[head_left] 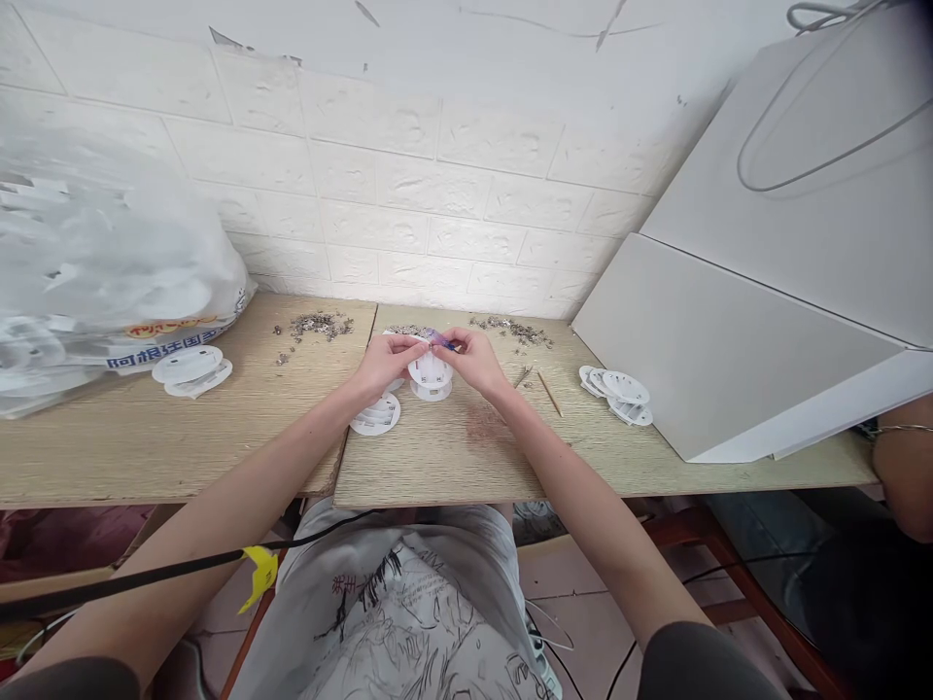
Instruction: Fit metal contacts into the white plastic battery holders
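Over the middle of the wooden table, my left hand (pixel 388 364) pinches the upper left edge of a round white plastic disc (pixel 431 371). My right hand (pixel 472 358) is closed at the disc's upper right, with a small blue and purple item (pixel 441 339) between its fingers. The fingertips of both hands nearly meet at the disc's top edge. Another white disc (pixel 431 393) lies just beneath. More round white parts (pixel 377 415) rest on the table below my left hand. Small metal pieces (pixel 408 332) are heaped behind the hands.
A bag of white parts (pixel 109 262) stands at left, beside two discs (pixel 187 365). Metal pieces (pixel 321 326) lie near the wall. A thin stick (pixel 550 394), stacked discs (pixel 619 389) and a large white box (pixel 743 340) are at right. A person's arm (pixel 904 467) shows far right.
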Available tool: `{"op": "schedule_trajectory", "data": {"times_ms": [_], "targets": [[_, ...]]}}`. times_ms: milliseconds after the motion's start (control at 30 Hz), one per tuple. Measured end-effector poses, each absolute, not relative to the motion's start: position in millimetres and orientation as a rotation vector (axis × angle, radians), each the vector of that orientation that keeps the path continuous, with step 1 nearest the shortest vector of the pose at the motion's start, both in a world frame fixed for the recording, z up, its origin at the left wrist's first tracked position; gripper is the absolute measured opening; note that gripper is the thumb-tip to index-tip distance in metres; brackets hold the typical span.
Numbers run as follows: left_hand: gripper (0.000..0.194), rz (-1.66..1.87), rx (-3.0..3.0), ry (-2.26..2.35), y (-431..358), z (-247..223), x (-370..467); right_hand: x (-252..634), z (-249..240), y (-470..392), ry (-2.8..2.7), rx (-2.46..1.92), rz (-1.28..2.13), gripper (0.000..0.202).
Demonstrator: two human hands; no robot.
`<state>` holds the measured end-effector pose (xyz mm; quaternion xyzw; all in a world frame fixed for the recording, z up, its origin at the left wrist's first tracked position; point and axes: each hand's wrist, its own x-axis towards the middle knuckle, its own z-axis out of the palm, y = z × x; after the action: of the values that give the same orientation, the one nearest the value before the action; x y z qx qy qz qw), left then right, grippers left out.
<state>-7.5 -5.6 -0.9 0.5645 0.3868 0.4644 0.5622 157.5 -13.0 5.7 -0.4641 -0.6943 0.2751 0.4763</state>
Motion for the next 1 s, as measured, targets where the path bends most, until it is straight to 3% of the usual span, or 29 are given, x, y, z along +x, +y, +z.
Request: {"op": "schedule_trajectory", "data": {"times_ms": [167, 367, 533, 1000], "targets": [[0.044, 1.098, 1.317, 0.915, -6.1, -0.2, -6.0, 158.7, 10.2, -15.2, -1.848, -1.229, 0.345, 0.006], [0.041, 1.089, 1.359, 0.923, -7.0, 0.3, -6.4, 157.4, 8.6, -15.5, -1.887, -1.237, 0.307, 0.003], [0.040, 1.082, 1.351, 0.943, -6.0, -1.2, -5.6, 156.2, 7.3, -14.8, -1.773, -1.268, 0.489, 0.001], [0.028, 1.179, 1.370, 1.040, -6.5, 0.3, -2.9, 150.2, 7.2, -19.4, -1.275, -1.111, 1.222, 0.019]]}}
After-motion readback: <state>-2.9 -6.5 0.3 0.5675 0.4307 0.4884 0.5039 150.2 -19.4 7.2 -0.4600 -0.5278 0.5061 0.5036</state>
